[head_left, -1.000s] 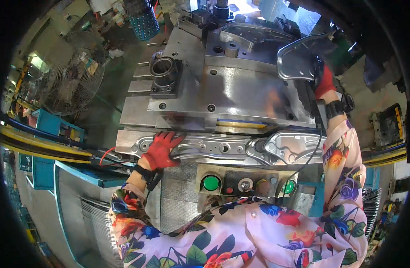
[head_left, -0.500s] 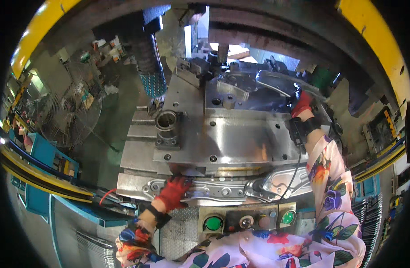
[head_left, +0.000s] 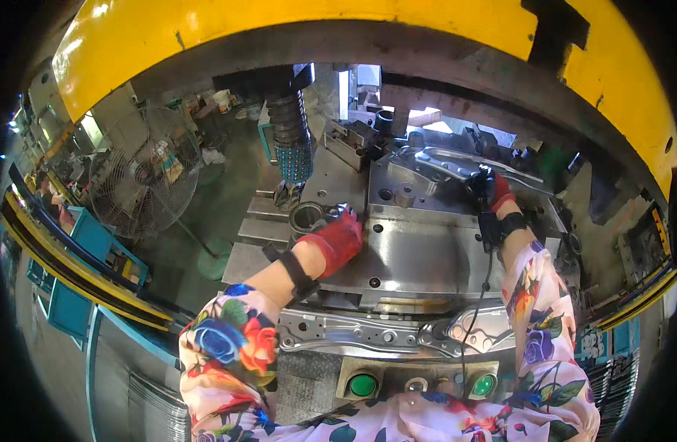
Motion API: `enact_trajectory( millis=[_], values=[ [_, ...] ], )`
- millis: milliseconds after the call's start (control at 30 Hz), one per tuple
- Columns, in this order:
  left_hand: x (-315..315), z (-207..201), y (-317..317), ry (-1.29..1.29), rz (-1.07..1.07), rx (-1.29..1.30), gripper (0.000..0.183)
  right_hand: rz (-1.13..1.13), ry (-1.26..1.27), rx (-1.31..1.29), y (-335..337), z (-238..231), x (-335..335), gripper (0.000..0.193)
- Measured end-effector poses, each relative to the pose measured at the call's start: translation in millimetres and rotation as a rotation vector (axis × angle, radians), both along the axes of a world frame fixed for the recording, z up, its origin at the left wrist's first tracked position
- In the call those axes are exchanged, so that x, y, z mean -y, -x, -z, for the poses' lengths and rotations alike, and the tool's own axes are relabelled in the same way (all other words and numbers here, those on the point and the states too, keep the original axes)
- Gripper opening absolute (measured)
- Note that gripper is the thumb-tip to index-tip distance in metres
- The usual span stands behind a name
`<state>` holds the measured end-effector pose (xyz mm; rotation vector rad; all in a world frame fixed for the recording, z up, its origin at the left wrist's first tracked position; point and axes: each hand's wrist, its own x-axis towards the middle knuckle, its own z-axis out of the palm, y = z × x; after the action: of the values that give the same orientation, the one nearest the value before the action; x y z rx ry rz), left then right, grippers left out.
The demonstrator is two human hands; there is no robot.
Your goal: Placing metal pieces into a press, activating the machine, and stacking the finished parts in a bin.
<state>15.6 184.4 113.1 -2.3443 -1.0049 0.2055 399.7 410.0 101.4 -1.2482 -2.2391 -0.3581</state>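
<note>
My right hand (head_left: 500,193), in a red glove with dark fingertips, is closed at the near right side of a shiny stamped metal part (head_left: 443,162). That part lies over the back of the steel die (head_left: 427,239); the fingertips are partly hidden against it. My left hand (head_left: 337,241), gloved in red, reaches over the die's left side beside a round guide bushing (head_left: 307,215). Its fingers point away from me, loosely bent, and hold nothing that I can see. Along the die's front edge lies a long formed metal part (head_left: 353,331).
Left of the die hangs a guide post with a beaded sleeve (head_left: 293,158). A yellow press beam (head_left: 294,22) spans overhead. In front, a panel bears two green buttons (head_left: 363,384). A large fan (head_left: 143,173) stands at left. A black cable (head_left: 475,324) trails from my right wrist.
My left hand has left the front metal part and moved forward over the die near the bushing. My right hand and the rear part have shifted left over the die. The view has tilted.
</note>
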Motion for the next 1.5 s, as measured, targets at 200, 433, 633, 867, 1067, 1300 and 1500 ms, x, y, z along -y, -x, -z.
enact_trajectory(
  millis=[200, 433, 633, 867, 1067, 1300, 1500],
  values=[
    [-21.8, -6.2, -17.1, -0.121, 0.224, -0.301, 0.024, -0.207, 1.141, -1.412, 6.9, -34.8, 34.0, 0.031],
    [-42.5, -15.4, -13.2, 0.014, 0.233, -0.056, 0.019, -0.364, 1.152, -1.513, 21.5, -21.4, 47.5, 0.030],
    [-85.5, -62.5, -28.3, 0.188, -0.109, 1.339, 0.018, -0.515, 1.248, -1.605, 10.0, -25.4, 63.1, 0.028],
    [-184.8, -31.9, -25.7, -0.003, -0.217, 1.747, 0.034, -0.494, 1.156, -1.333, 29.9, -31.3, 118.4, 0.032],
    [-179.6, -53.8, -58.7, 0.125, -0.314, 1.693, 0.034, -0.496, 0.614, -0.573, 0.3, -56.9, 182.4, 0.049],
    [-218.1, -21.1, -36.3, 0.097, -0.429, 1.392, 0.044, -0.451, 0.927, -1.022, 5.2, -60.2, 204.6, 0.031],
    [-200.2, -38.2, -57.1, 0.294, -0.443, 1.009, 0.058, -0.501, 0.735, -0.808, -4.2, -47.5, 200.0, 0.042]
  ],
)
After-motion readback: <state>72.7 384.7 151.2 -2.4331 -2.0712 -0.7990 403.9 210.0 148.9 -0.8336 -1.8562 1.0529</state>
